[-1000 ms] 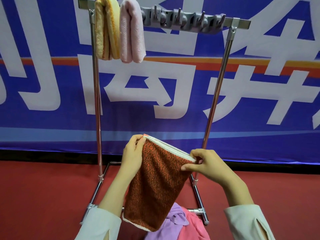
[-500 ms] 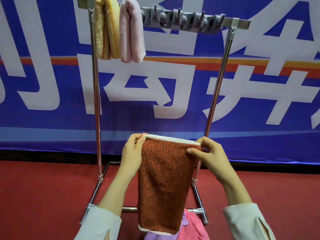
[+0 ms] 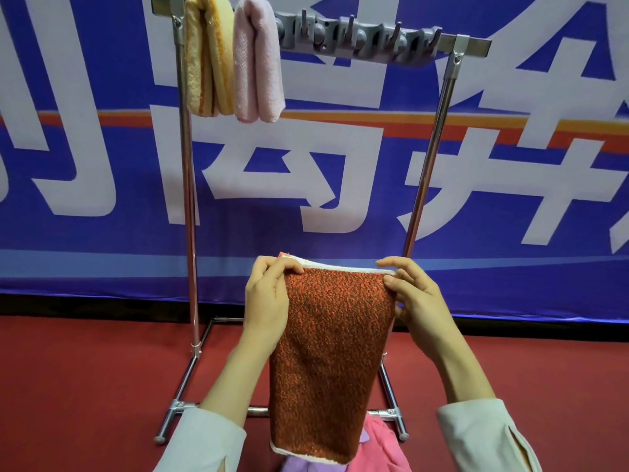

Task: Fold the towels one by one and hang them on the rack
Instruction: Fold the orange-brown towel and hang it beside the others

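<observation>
The red towel [image 3: 332, 352] levelled, hanging straight
The right hand [image 3: 417, 301] has risen level with the left hand [image 3: 267, 298], so the top edge, slanted a second ago, now runs flat across the middle of the frame; the lower end has swung from lower left to centre, seemingly covering more of the purple cloth [image 3: 297, 466]
</observation>
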The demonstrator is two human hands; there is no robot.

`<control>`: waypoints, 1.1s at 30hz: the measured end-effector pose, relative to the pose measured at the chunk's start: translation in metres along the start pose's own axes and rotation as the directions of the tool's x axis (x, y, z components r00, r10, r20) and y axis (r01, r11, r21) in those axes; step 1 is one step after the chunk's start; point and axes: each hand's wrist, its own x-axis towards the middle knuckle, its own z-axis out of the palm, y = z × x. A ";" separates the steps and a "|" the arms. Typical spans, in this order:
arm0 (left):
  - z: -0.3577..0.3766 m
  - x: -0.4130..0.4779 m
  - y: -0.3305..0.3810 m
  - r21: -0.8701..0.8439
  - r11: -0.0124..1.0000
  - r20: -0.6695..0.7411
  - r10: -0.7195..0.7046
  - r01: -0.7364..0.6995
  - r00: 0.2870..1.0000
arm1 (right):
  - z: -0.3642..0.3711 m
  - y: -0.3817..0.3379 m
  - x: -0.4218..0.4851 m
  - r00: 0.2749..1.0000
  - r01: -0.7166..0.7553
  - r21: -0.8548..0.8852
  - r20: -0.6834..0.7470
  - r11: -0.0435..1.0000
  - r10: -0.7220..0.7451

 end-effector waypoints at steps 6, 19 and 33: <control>0.011 -0.005 0.008 0.148 0.981 0.020 -0.126 0.122 0.992 | 0.005 -0.004 -0.006 0.985 0.054 0.008 0.165 0.998 -0.055; 0.015 -0.010 0.010 0.230 0.961 -0.151 -0.120 0.153 0.981 | 0.026 -0.011 -0.014 0.884 0.097 -0.197 0.468 0.976 0.007; 0.004 -0.001 0.002 0.009 0.963 -0.065 -0.270 0.271 0.961 | 0.025 -0.009 -0.011 0.839 0.416 -0.400 0.516 0.817 -0.174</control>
